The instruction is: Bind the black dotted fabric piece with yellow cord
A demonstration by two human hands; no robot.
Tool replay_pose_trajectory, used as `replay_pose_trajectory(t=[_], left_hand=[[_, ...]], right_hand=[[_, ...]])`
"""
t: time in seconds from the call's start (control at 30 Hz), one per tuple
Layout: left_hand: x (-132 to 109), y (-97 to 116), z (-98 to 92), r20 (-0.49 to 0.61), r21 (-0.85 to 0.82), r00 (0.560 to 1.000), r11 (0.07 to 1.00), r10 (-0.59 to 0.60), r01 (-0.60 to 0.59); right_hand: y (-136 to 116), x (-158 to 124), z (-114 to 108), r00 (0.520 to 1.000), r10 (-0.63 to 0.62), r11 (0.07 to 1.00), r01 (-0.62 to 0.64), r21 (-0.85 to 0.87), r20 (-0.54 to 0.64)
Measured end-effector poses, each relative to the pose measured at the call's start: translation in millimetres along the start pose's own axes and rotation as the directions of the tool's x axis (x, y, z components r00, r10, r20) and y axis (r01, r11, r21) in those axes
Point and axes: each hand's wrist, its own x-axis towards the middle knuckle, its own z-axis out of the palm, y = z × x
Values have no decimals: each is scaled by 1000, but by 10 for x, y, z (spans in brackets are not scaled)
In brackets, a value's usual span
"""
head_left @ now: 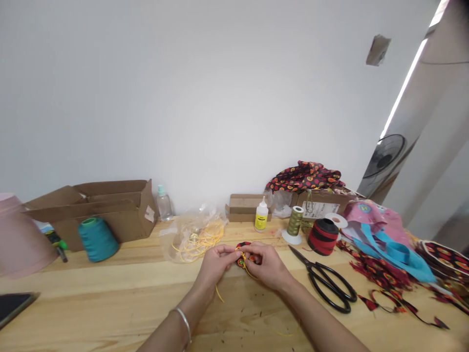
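Observation:
Both hands meet above the wooden table, around a small piece of dark patterned fabric (241, 263) with red and green in its print. A yellow cord (243, 255) crosses this piece, and a loose end hangs below my left hand. My left hand (219, 262) pinches the cord between thumb and forefinger at the left of the fabric. On the other side my right hand (269, 266) has its fingers closed on the fabric piece, with the cord running by its fingertips. The fingers partly hide the fabric and where the cord passes round it.
Black-handled scissors (328, 281) lie right of my right hand, near a red-black thread spool (323, 236), green thread (295, 221) and a glue bottle (261, 215). Yellow cord in a plastic bag (200, 239), a teal thread cone (96, 239) and a cardboard box (124, 220) stand left.

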Motion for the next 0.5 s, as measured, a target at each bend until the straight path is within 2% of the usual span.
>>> replay_pose_trajectory(t=[0.1, 0.3, 0.37, 0.5], left_hand=[[-24, 26, 13, 12, -19, 1000, 1000, -22, 22], [-9, 1, -6, 54, -23, 998, 1000, -19, 20], [-2, -19, -5, 65, 7, 998, 1000, 3, -4], [-19, -26, 42, 65, 90, 996, 994, 62, -68]], right_hand=[[16, 0, 8, 999, 44, 999, -43, 17, -26], [139, -11, 42, 988, 153, 983, -153, 102, 9], [173, -7, 63, 968, 249, 943, -251, 217, 36], [159, 16, 52, 909, 405, 788, -404, 465, 103]])
